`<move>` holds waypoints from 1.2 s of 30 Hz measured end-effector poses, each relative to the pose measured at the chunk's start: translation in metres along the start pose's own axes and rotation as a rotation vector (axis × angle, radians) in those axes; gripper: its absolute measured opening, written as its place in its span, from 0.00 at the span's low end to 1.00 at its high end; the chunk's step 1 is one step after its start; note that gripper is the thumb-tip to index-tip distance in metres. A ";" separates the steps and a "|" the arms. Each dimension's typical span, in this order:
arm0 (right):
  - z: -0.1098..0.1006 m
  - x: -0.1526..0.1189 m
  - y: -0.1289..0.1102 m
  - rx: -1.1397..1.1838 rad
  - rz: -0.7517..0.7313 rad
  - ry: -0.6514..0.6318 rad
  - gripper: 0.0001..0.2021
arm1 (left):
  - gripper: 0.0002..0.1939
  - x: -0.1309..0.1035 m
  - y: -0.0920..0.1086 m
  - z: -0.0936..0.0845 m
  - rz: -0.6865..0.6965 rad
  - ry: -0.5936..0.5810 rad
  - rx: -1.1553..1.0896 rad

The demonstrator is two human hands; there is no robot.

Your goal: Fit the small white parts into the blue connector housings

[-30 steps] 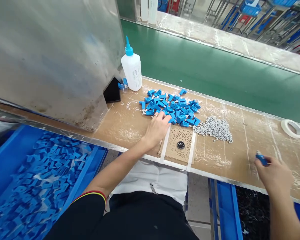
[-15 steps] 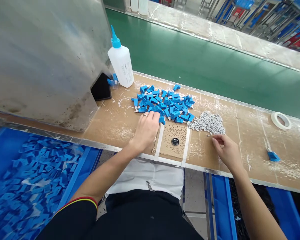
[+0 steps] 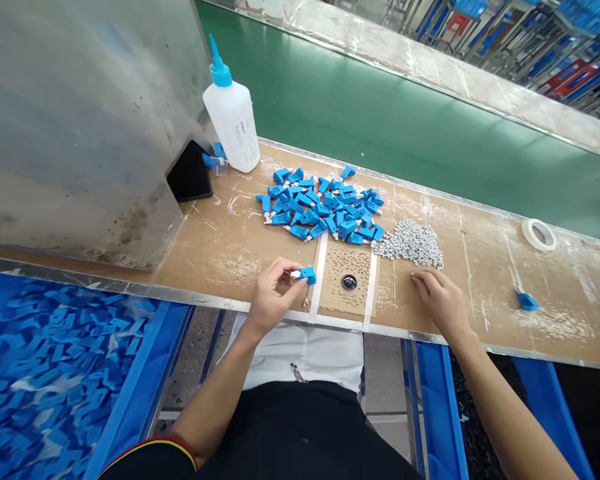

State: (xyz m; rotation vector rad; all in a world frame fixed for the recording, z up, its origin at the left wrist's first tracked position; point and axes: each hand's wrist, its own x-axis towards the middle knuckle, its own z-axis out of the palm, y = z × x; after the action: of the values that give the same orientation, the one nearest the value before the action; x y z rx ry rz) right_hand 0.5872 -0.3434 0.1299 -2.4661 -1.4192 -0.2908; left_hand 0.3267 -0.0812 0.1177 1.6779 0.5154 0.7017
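Between thumb and fingers of my left hand point(image 3: 275, 293) is a small blue plastic part point(image 3: 308, 275) with a white piece at one end. It is held over the board, left of a taped cardboard pad point(image 3: 337, 300) that bears a round black dish point(image 3: 349, 282). Farther back lies a pile of similar blue parts point(image 3: 325, 207). My right hand point(image 3: 440, 300) is closed in a pinch just in front of a heap of tiny grey pieces point(image 3: 413, 241). What its fingertips hold, if anything, is too small to make out.
A white squeeze bottle point(image 3: 235, 127) stands by a metal housing point(image 3: 75, 133) and a black phone-like slab point(image 3: 190, 173). A tape roll point(image 3: 539, 235) and a lone blue part point(image 3: 527, 301) lie right. Behind runs a green belt point(image 3: 380, 127); a blue bin point(image 3: 140, 373) is lower left.
My left hand has come back from the pile towards me with a blue part in its fingers. My right hand has drawn slightly away from the grey heap, fingers pinched. The view has shifted a little.
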 end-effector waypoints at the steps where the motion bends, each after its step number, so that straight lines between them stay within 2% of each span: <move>1: 0.000 -0.005 -0.002 0.017 0.019 0.022 0.14 | 0.05 -0.001 -0.001 -0.001 -0.017 0.006 -0.032; 6: 0.002 -0.012 -0.012 0.096 0.286 0.061 0.13 | 0.06 -0.001 -0.001 -0.007 -0.073 0.064 -0.171; 9: 0.005 -0.003 -0.014 0.103 0.351 0.054 0.14 | 0.07 -0.001 -0.002 -0.008 -0.103 0.078 -0.191; 12: 0.004 0.009 -0.012 0.149 0.304 -0.016 0.13 | 0.08 -0.002 -0.003 -0.007 -0.115 0.076 -0.193; 16: -0.006 0.019 -0.003 0.256 0.200 -0.178 0.11 | 0.07 -0.002 -0.004 -0.008 -0.090 0.071 -0.193; 19: -0.015 0.024 0.003 0.294 0.209 -0.262 0.09 | 0.09 -0.001 -0.005 -0.010 -0.057 0.065 -0.227; 21: -0.018 0.029 0.005 0.274 0.212 -0.310 0.08 | 0.09 0.000 -0.005 -0.011 -0.056 0.039 -0.257; 26: -0.021 0.045 0.010 0.174 0.116 -0.490 0.06 | 0.11 -0.001 -0.005 -0.011 -0.081 0.012 -0.255; 30: -0.024 0.049 0.005 0.154 0.064 -0.562 0.06 | 0.11 -0.001 -0.004 -0.011 -0.073 0.017 -0.275; 33: -0.019 0.042 -0.014 0.188 0.006 -0.489 0.06 | 0.11 -0.001 -0.002 -0.010 -0.077 0.006 -0.279; 36: -0.005 0.031 -0.042 0.158 -0.078 -0.270 0.07 | 0.10 -0.002 -0.002 -0.010 -0.077 0.003 -0.280</move>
State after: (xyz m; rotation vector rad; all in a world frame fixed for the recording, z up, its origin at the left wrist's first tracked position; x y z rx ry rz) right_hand 0.5666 -0.2997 0.1502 -2.3925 -1.5775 0.1412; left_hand 0.3188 -0.0748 0.1165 1.3889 0.4587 0.6863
